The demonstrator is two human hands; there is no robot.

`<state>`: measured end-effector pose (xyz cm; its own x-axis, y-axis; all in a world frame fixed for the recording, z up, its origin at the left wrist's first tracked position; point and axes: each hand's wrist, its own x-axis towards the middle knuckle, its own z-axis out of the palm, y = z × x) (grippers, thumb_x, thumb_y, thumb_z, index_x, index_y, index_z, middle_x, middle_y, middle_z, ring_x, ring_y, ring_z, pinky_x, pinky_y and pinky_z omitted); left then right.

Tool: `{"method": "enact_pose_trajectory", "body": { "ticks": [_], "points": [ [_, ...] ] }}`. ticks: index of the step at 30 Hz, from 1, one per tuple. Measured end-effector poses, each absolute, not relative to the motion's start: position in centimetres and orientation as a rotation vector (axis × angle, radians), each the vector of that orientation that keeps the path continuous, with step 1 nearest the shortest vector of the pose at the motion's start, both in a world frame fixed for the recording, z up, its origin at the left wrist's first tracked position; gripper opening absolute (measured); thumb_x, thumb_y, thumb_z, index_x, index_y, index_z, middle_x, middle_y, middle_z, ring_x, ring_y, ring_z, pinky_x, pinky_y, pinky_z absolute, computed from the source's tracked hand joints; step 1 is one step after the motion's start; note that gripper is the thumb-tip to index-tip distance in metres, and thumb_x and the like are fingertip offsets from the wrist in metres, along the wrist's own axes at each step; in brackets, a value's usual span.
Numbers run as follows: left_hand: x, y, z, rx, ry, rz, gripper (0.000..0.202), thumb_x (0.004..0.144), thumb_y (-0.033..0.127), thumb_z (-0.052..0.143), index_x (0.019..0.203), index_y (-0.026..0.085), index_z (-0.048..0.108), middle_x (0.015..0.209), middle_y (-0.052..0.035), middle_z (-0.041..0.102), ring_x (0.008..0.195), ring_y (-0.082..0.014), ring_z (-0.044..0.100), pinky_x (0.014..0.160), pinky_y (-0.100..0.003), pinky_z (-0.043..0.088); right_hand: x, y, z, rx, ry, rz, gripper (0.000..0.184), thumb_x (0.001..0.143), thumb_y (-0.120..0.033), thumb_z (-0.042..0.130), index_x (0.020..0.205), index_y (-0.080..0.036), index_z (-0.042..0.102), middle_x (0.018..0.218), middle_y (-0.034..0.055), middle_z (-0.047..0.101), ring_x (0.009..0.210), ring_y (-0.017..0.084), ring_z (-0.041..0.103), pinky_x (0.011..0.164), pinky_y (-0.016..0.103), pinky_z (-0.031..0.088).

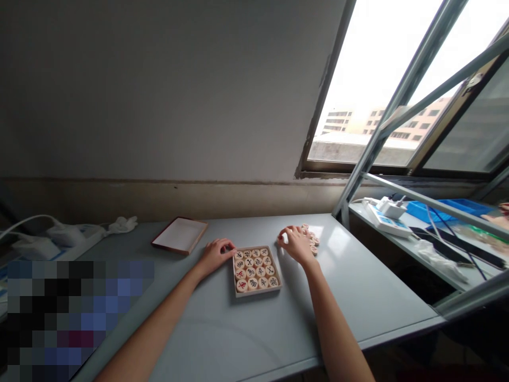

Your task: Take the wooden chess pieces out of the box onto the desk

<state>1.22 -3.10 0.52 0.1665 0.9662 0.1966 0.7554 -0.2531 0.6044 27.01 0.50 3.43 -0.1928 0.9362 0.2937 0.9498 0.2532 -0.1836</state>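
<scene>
A shallow square box (257, 291) sits on the grey desk, filled with rows of round wooden xiangqi pieces (250, 272) marked with black or red characters. At its upper left corner rests my left hand (217, 253), fingers loosely curved and apart, the tips touching or very near the box wall. My right hand (297, 244) is to the upper right of the box, its thumb and fingers closed in a pinch. A pale bit between the fingertips looks like a xiangqi piece, mostly hidden. Loose xiangqi pieces (314, 242) lie just beyond and right of this hand, partly covered by it.
The box lid (181, 236) lies inside-up on the left. Power strips with plugs stand at the far left and on the neighbouring desk (392, 220). A metal frame (360, 164) rises at the right, by the window. A blue tray (449, 209) is beyond it.
</scene>
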Motion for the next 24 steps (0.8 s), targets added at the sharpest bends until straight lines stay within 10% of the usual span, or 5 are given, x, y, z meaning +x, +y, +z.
{"method": "enact_pose_trajectory", "body": {
  "ticks": [5, 14, 24],
  "points": [
    [1.3, -3.2, 0.7, 2.099, 1.652, 0.776, 0.027, 0.074, 0.040, 0.047, 0.076, 0.018, 0.063, 0.083, -0.0029, 0.063, 0.077, -0.0178, 0.053, 0.074, -0.029, 0.036, 28.9, 1.1, 3.1, -1.966, -2.083, -0.114, 0.025, 0.075, -0.018, 0.053, 0.099, -0.018, 0.058, 0.114, 0.0133, 0.051, 0.114, 0.030, 0.035, 0.093, 0.054, 0.016],
    [1.4, -3.5, 1.3, 2.075, 1.634, 0.780, 0.025, 0.073, 0.038, 0.048, 0.076, 0.019, 0.064, 0.082, -0.0028, 0.063, 0.079, -0.0184, 0.053, 0.074, -0.028, 0.037, 21.8, -2.2, 5.2, -0.772, -2.599, 0.682, 0.034, 0.071, -0.016, 0.059, 0.103, -0.028, 0.060, 0.109, 0.0005, 0.057, 0.099, 0.016, 0.052, 0.089, 0.029, 0.034],
    [1.5, -3.6, 1.4, 2.042, 1.660, 0.779, 0.022, 0.072, 0.036, 0.050, 0.077, 0.020, 0.064, 0.083, -0.0017, 0.064, 0.080, -0.0181, 0.054, 0.077, -0.028, 0.037, 20.7, -3.6, 5.7, -0.657, -2.685, 0.723, 0.035, 0.065, -0.006, 0.057, 0.092, -0.029, 0.064, 0.098, -0.0035, 0.063, 0.096, 0.015, 0.054, 0.091, 0.029, 0.030]
  ]
}}
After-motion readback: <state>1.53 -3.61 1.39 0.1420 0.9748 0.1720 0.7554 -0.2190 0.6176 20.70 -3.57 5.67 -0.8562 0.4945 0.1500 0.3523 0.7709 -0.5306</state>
